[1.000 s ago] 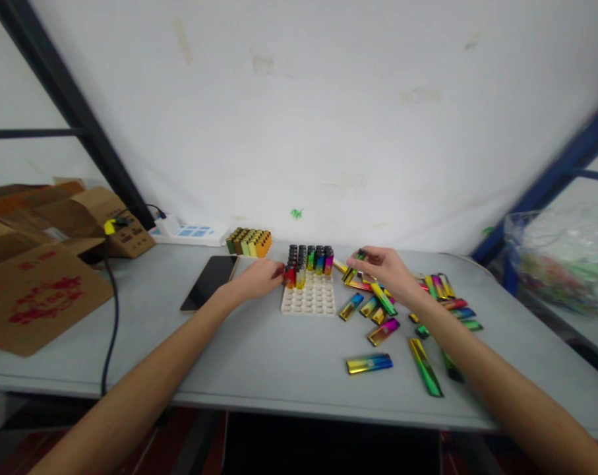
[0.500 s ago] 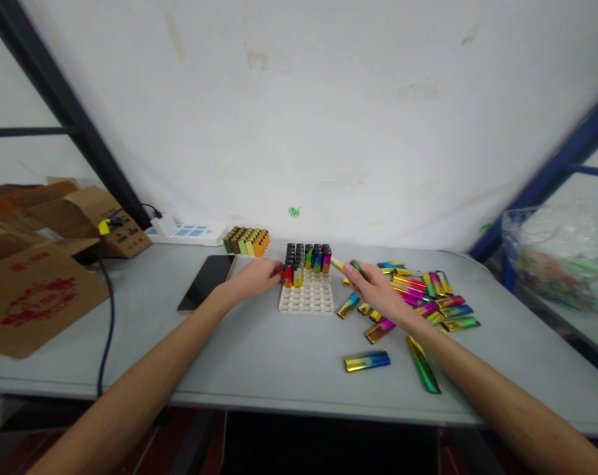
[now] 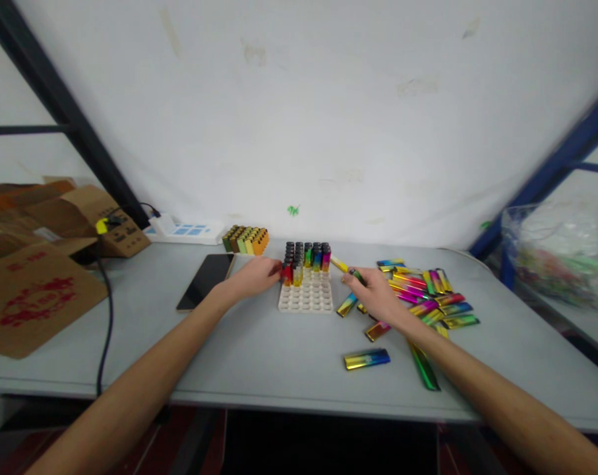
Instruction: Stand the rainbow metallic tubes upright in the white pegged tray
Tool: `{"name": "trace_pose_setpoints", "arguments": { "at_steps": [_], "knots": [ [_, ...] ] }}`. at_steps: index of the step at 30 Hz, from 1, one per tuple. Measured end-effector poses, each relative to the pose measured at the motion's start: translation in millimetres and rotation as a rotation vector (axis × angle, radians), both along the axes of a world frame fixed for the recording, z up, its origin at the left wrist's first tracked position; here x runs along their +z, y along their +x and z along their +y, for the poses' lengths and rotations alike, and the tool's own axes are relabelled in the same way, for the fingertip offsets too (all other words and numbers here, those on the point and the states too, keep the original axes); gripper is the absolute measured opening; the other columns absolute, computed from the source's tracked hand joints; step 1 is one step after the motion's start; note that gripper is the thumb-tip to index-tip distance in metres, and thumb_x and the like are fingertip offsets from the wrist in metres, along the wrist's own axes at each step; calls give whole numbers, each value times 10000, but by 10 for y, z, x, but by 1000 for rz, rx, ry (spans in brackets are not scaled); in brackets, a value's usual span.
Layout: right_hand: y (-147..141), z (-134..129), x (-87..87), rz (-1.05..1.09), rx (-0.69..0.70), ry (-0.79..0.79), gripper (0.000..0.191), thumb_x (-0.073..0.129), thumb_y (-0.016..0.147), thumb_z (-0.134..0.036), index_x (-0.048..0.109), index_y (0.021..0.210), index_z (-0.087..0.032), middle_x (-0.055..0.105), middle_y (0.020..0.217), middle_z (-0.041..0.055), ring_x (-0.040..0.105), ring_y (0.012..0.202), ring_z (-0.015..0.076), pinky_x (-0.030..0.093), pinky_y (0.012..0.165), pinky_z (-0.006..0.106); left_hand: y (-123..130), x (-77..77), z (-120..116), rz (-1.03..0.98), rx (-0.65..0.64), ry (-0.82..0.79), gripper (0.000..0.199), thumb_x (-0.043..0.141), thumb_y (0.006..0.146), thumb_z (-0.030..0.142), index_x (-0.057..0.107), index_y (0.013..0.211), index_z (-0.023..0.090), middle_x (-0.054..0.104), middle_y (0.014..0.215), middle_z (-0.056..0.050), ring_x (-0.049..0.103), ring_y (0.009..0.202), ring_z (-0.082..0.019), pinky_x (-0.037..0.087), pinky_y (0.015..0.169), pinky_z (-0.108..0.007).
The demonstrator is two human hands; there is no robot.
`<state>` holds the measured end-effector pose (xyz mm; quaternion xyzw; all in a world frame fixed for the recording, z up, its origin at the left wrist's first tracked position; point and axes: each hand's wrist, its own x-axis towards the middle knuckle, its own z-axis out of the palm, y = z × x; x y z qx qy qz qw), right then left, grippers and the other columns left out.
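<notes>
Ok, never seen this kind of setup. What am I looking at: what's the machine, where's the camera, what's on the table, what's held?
There's no machine: these are a person's two bare hands, seen from a camera worn on the head, looking forward and down. On the grey table, a white tray holds upright lighters in its rear and left part. Loose lighters lie to its right; a dark flat device and cardboard boxes are to its left. The right hand holds a greenish lighter. The left hand is at the tray's left edge, by a red lighter; whether it grips anything is unclear.
</notes>
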<state>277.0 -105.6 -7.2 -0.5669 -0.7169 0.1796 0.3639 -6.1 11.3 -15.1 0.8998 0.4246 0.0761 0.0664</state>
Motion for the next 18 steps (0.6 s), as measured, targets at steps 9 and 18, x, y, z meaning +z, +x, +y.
{"name": "trace_pose_setpoints", "arguments": {
  "at_steps": [9, 18],
  "knots": [
    [54, 61, 295, 37, 201, 3, 334, 375, 1030, -505, 548, 1037, -220, 655, 765, -8, 577, 673, 152, 454, 690, 286, 2, -9, -5, -1, 9, -4, 212, 481, 903, 264, 675, 876, 182, 738, 822, -68, 680, 777, -199, 453, 665, -268],
    [-103, 570, 436, -99, 305, 214, 284, 586, 953, -449, 655, 1014, -180, 707, 855, 43, 641, 774, 170, 495, 770, 301, 19, -15, -2, -11, 9, 19, 204, 487, 891, 234, 680, 849, 183, 745, 824, -62, 685, 776, -199, 446, 662, -265]
  ]
}}
